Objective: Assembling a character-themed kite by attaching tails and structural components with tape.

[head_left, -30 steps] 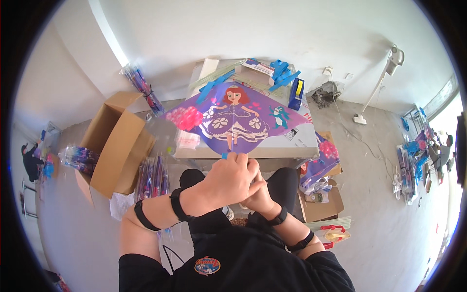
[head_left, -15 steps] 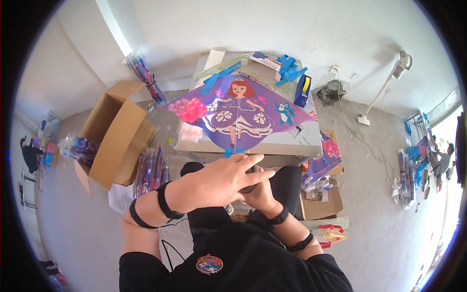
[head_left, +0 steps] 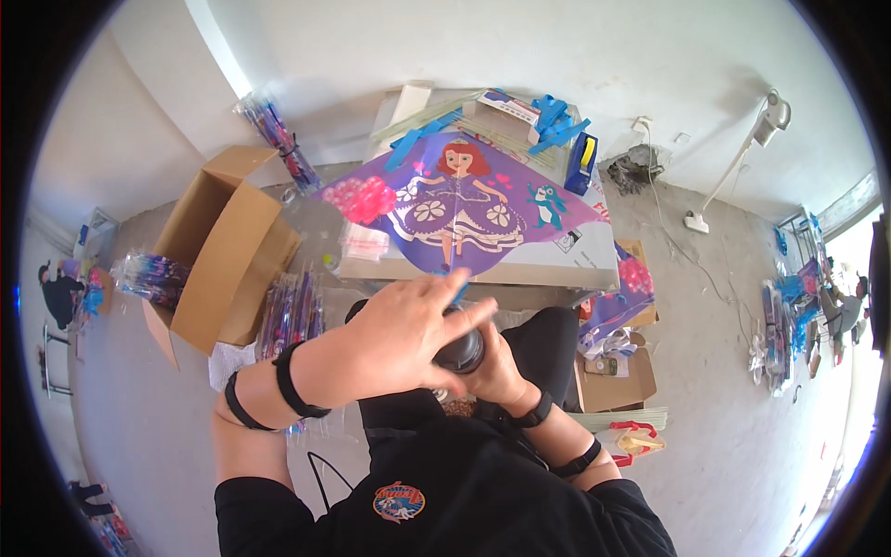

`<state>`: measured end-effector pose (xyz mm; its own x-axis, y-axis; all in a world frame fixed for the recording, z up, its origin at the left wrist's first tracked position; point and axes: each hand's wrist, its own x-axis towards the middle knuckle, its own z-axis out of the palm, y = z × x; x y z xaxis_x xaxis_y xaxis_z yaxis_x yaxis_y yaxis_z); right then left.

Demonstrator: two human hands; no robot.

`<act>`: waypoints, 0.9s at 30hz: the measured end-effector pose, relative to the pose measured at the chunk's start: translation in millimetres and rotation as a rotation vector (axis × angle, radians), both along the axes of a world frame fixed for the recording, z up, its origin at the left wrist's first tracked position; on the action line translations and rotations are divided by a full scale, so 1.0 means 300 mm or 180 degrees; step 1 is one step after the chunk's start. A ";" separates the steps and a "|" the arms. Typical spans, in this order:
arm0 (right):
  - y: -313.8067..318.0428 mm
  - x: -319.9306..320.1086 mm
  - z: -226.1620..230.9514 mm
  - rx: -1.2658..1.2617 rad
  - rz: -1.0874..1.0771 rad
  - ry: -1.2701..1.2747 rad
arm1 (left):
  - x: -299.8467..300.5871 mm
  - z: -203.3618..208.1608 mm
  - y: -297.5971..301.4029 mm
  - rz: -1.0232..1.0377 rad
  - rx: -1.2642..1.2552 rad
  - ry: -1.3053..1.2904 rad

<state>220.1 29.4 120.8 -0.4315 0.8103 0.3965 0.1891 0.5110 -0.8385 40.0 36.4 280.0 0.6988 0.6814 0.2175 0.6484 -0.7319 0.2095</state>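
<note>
My left hand reaches in front of the table with its fingers spread and its thumb apart. Between its thumb and fingers shows a black round container, tilted, with a ridged rim. My right hand wraps around the container from the right; its fingers are partly hidden. Whether the left hand touches the rim, I cannot tell. Just beyond my hands, a purple diamond-shaped kite printed with a red-haired princess lies flat on the table. Its lower tip ends near my left fingertips, beside a bit of blue ribbon.
Blue ribbon strips, thin pale rods, a small box and a blue tape dispenser lie at the table's back. An open cardboard box and wrapped bundles stand left. A stick vacuum leans at the right wall.
My left hand has shifted left and slightly down, with its fingers more raised. More of the black container now shows between my hands. The kite stays in place.
</note>
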 end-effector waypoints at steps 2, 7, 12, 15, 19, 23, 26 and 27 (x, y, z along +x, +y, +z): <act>0.002 -0.002 0.003 -0.0008 0.0020 0.0041 | -0.016 -0.016 0.012 -0.0391 -0.0219 0.0119; -0.014 -0.001 0.007 -0.0170 -0.0088 0.0037 | 0.005 -0.023 0.007 -0.0282 -0.0523 0.0412; -0.012 -0.008 -0.054 0.0047 -0.0230 -0.0007 | 0.040 -0.052 0.009 0.0446 -0.0759 0.0205; -0.008 -0.001 -0.056 -0.0145 -0.0301 0.0045 | 0.057 -0.053 0.002 0.0844 -0.0730 -0.0069; 0.003 -0.013 -0.012 -0.0003 -0.0489 0.0139 | 0.037 -0.015 0.004 0.1158 -0.0794 -0.0871; 0.002 -0.001 0.005 -0.0015 -0.0544 0.0276 | -0.031 -0.110 0.052 0.1056 -0.1944 -0.3137; -0.008 0.003 0.027 0.0010 -0.0529 0.0246 | -0.113 -0.230 0.047 0.1241 -0.3200 -0.5236; -0.011 0.004 0.033 -0.0003 -0.0452 0.0313 | -0.151 -0.270 0.049 0.0856 -0.3455 -0.5426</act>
<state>221.2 26.1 130.6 -0.2717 0.8609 0.4303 0.1764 0.4840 -0.8571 -5.2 51.1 198.9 0.1478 0.9862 -0.0751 -0.5900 0.1488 0.7935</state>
